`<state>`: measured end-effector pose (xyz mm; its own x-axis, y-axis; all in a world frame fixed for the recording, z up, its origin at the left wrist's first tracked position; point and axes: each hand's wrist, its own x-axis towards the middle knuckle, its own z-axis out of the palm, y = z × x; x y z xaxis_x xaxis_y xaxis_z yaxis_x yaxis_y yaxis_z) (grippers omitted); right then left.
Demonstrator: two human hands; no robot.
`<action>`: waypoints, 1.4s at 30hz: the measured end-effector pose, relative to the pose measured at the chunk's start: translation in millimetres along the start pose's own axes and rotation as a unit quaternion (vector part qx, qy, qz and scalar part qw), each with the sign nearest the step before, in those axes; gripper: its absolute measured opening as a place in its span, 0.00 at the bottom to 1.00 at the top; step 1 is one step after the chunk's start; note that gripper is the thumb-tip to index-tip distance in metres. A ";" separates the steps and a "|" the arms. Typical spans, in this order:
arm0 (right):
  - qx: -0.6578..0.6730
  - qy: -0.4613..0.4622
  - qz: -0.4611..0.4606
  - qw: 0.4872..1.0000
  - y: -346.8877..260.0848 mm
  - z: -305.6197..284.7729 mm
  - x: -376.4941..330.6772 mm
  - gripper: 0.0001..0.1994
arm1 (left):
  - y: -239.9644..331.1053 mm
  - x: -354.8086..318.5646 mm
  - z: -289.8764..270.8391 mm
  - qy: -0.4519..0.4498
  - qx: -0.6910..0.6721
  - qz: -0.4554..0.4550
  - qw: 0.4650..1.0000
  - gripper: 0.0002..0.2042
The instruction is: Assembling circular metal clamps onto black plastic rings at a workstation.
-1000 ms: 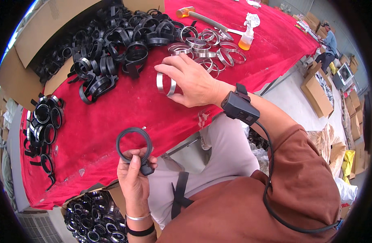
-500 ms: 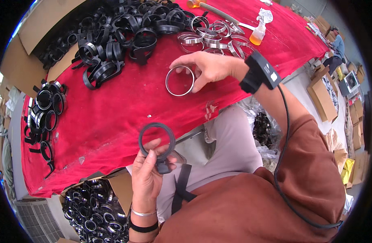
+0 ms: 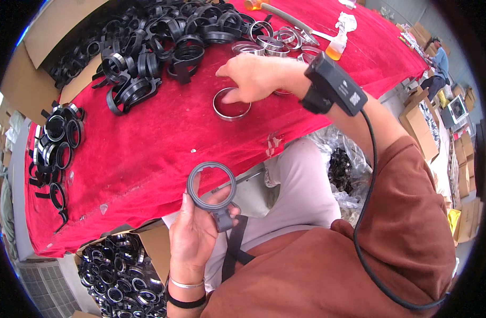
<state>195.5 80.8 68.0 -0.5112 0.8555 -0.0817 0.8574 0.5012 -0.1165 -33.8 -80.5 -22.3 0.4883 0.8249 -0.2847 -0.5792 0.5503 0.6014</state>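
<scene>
My left hand point(image 3: 194, 241) is closed on a dark plastic ring with a short tab point(image 3: 221, 219), held upright in front of the table edge. Thumb and fingers grip its lower part. A thin silver metal ring point(image 3: 233, 118) rests on the red cloth. Just over it hovers my right hand point(image 3: 253, 77), thumb reaching across the ring's opening and forefinger stretched toward the left. Its grip looks loosened, though the other fingers are partly hidden. Beyond this hand lies a group of loose metal rings point(image 3: 274, 45).
A heap of black plastic rings point(image 3: 147, 63) covers the far left of the red-draped table point(image 3: 137, 153). More assembled rings point(image 3: 56, 146) stand at the left edge. Below is a box of rings point(image 3: 116, 275). A bottle of amber liquid point(image 3: 335, 47) stands far right; another person point(image 3: 439, 66) is beyond.
The metal ring has gone from upright between my right fingers to lying on the cloth. My right hand has moved up and left, its fingers loosened. My left hand has turned the plastic ring slightly.
</scene>
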 end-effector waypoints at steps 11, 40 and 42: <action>0.066 0.109 -0.018 0.992 -30.7 24.5 -15.7 0.30 | 19.3 6.3 6.9 0.022 0.047 0.086 0.995 0.25; 0.531 0.174 0.033 0.829 -107.2 67.2 -32.8 0.24 | 6.7 -12.2 15.4 0.100 0.433 0.265 0.856 0.15; 0.507 0.215 0.048 0.834 -119.2 63.5 -26.9 0.25 | 8.6 -15.8 19.1 0.115 0.440 0.311 0.834 0.14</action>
<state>103.2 -10.3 21.3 -0.1880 0.9621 0.1976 0.2921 0.2469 -0.9240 -34.0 -91.3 1.6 0.0741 0.9743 0.2125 0.0795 -0.2182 0.9727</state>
